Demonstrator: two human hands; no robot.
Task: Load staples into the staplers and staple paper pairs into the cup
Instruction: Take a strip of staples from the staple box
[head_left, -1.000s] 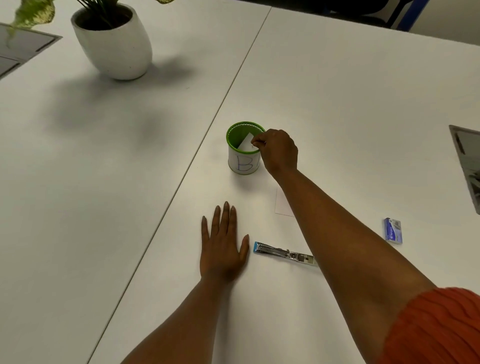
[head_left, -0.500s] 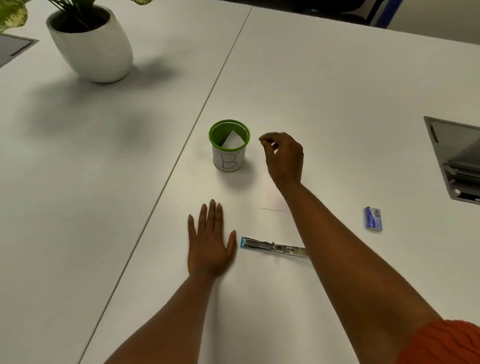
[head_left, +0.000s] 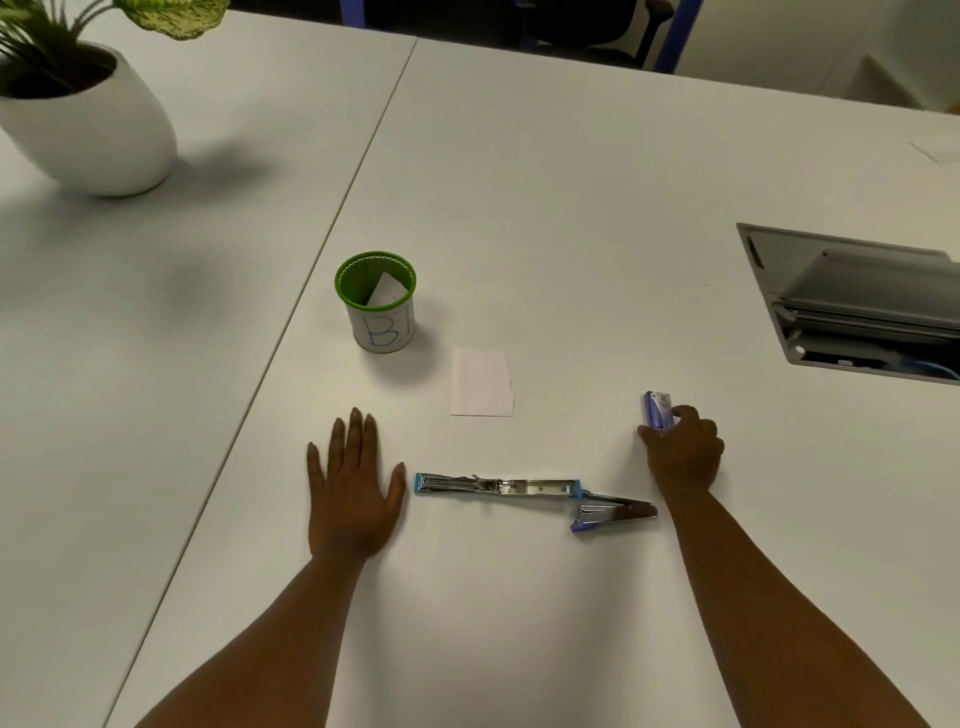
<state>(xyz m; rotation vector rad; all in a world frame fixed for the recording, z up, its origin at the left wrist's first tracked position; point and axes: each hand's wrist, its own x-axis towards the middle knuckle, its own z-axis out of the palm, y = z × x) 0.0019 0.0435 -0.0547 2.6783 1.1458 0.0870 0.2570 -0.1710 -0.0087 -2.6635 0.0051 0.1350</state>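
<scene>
The white worktop (head_left: 571, 182) fills the view, with a seam running from the far edge down toward the near left. At the far left stands a white plant pot (head_left: 88, 130) with green leaves. On the right a grey hatch (head_left: 857, 306) is set into the worktop, its lid open over a dark recess with cables.

Both forearms reach in from the near edge. The left hand (head_left: 353, 493) lies flat on the worktop, palm down, fingers straight and slightly spread, holding nothing. The right hand (head_left: 683, 454) sits farther right with its fingers curled, thumb and fingertips pinching the near end of a small blue staple box (head_left: 657, 408), which stands on edge at the fingertips.

The green cup (head_left: 376, 301), wrapped in a white label with a blue "B" on it, stands upright beyond the left hand, just right of the seam. A white piece of paper (head_left: 387, 293) leans inside it. A flat white paper slip (head_left: 482, 383) lies on the worktop just right of the cup, apart from it.

Between the two hands lies the stapler (head_left: 530, 493), swung fully open: its blue-tipped metal staple channel stretches toward the left hand, nearly touching the thumb, and its base points toward the right wrist.
</scene>
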